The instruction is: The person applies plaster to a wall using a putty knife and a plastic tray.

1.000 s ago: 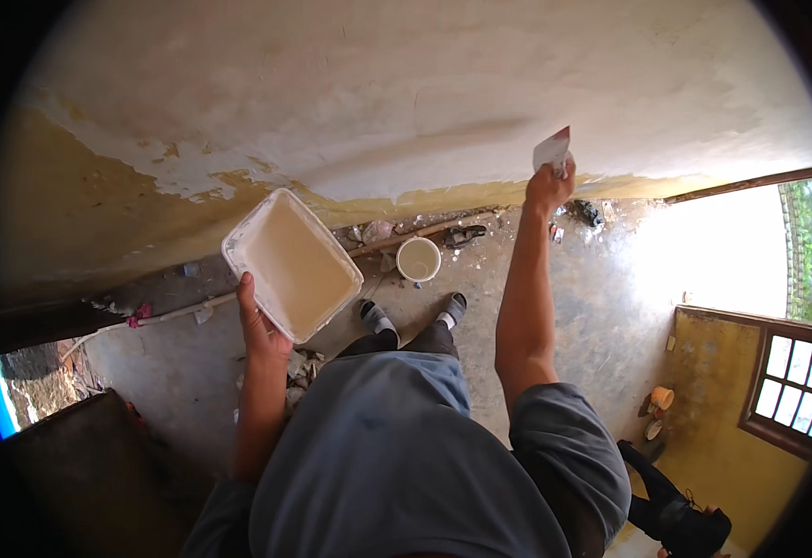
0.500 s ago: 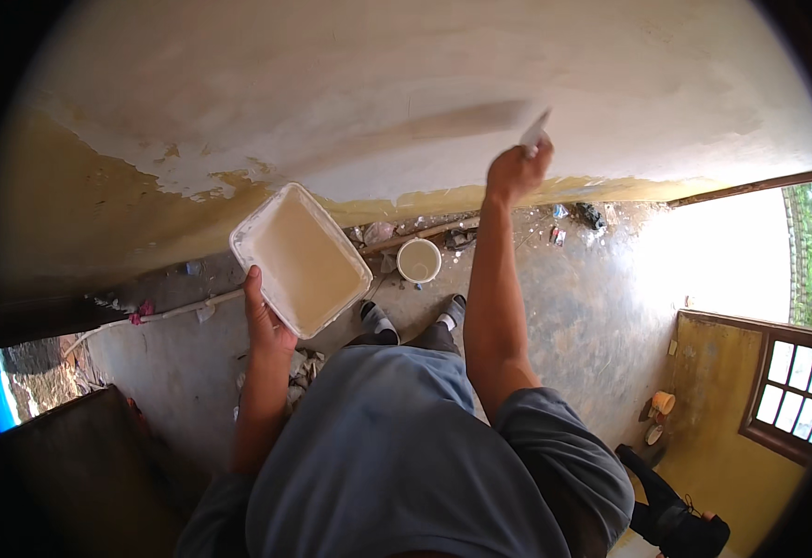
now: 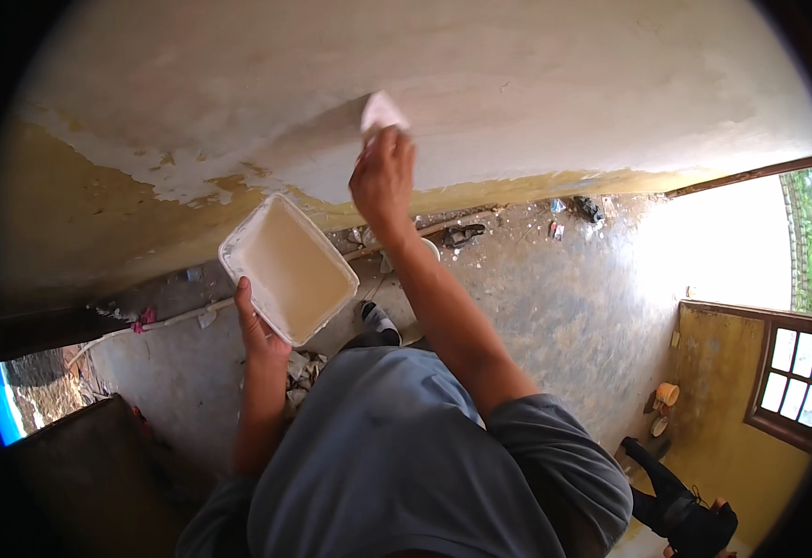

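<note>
My left hand (image 3: 265,325) grips a white rectangular tub (image 3: 244,232) by its near left side, thumb over the rim. Smooth beige paste (image 3: 302,274) covers the bottom of the tub, which tilts toward me. Slightly blurred, my right hand (image 3: 387,181) is closed round a putty knife (image 3: 383,112) whose pale wide blade points up at the wall (image 3: 555,102). The blade is at or very near the wall; actual contact I cannot tell. Whitish coating covers the wall's upper part, with bare yellow patches (image 3: 99,177) at lower left.
A white bucket (image 3: 432,249) stands on the floor behind my right forearm. A long pole (image 3: 178,318) and scattered debris (image 3: 462,234) lie along the wall's foot. At lower right is another person in black (image 3: 694,521). A bright doorway (image 3: 722,246) and a barred window (image 3: 801,381) are at right.
My right hand has swept left along the wall with the putty knife, its blade now showing broad side. The tub has shifted slightly left and down. My forearm now covers most of the bucket.
</note>
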The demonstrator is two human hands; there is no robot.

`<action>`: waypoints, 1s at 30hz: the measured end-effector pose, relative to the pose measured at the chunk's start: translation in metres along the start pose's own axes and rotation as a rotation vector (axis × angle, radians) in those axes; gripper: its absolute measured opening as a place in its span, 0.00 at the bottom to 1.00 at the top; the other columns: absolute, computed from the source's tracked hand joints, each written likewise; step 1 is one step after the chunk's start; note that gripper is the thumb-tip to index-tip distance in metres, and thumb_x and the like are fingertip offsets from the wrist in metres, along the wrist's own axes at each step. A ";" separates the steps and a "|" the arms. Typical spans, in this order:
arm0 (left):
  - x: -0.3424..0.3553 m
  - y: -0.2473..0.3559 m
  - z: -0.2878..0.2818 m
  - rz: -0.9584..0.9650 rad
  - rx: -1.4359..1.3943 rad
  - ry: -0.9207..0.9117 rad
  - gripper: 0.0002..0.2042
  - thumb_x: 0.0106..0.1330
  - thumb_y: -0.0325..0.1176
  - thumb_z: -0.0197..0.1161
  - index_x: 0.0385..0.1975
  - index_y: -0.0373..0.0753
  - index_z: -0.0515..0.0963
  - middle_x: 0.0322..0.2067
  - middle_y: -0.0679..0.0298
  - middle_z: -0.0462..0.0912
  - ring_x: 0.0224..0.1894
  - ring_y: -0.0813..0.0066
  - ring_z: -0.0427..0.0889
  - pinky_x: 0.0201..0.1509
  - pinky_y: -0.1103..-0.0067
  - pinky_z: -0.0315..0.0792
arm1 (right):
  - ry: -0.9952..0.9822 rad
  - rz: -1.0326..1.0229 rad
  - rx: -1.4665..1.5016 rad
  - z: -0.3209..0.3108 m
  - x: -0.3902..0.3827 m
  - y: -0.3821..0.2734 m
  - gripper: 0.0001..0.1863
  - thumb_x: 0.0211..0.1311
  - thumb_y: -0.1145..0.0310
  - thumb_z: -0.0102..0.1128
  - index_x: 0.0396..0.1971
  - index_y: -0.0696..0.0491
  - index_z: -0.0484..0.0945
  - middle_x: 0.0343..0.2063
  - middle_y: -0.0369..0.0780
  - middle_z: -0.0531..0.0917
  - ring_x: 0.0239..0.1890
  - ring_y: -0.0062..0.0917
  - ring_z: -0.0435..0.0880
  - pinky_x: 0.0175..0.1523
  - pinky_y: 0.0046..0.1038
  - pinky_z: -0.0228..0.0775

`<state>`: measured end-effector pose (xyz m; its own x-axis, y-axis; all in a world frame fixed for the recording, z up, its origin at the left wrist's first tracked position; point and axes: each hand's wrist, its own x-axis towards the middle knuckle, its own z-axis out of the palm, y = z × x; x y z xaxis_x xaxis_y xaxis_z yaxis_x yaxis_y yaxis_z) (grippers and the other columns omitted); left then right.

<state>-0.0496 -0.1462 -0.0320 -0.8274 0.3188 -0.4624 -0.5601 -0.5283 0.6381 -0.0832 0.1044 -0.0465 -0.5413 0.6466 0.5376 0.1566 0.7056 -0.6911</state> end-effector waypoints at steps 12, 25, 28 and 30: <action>0.001 0.000 -0.008 -0.011 -0.003 0.006 0.36 0.63 0.50 0.65 0.66 0.36 0.62 0.60 0.56 0.72 0.62 0.59 0.72 0.65 0.64 0.68 | 0.362 0.445 0.054 -0.029 0.061 0.065 0.17 0.63 0.79 0.44 0.52 0.64 0.64 0.46 0.55 0.71 0.48 0.48 0.74 0.53 0.45 0.68; -0.001 -0.001 -0.010 -0.024 -0.067 0.010 0.34 0.63 0.50 0.64 0.64 0.35 0.64 0.57 0.55 0.75 0.59 0.59 0.75 0.62 0.64 0.72 | 0.253 -0.583 -0.435 -0.039 0.016 0.070 0.30 0.45 0.80 0.62 0.53 0.42 0.78 0.50 0.38 0.76 0.56 0.34 0.73 0.59 0.41 0.56; -0.005 0.001 -0.009 -0.034 -0.058 0.044 0.34 0.63 0.51 0.64 0.64 0.36 0.64 0.57 0.55 0.75 0.59 0.59 0.75 0.63 0.64 0.71 | 0.307 -0.632 -0.509 -0.031 0.046 0.058 0.32 0.42 0.76 0.64 0.53 0.38 0.80 0.50 0.33 0.77 0.55 0.31 0.73 0.56 0.41 0.54; -0.008 0.000 -0.011 -0.050 -0.046 0.062 0.35 0.63 0.51 0.64 0.64 0.36 0.64 0.57 0.55 0.75 0.59 0.59 0.75 0.63 0.63 0.71 | 0.289 -0.669 -0.538 -0.020 0.047 0.069 0.32 0.38 0.72 0.68 0.51 0.38 0.81 0.50 0.32 0.77 0.55 0.31 0.73 0.56 0.41 0.54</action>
<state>-0.0424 -0.1569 -0.0352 -0.7936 0.2971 -0.5310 -0.5970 -0.5491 0.5849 -0.0819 0.1891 -0.0589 -0.4410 0.0491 0.8962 0.2882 0.9534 0.0896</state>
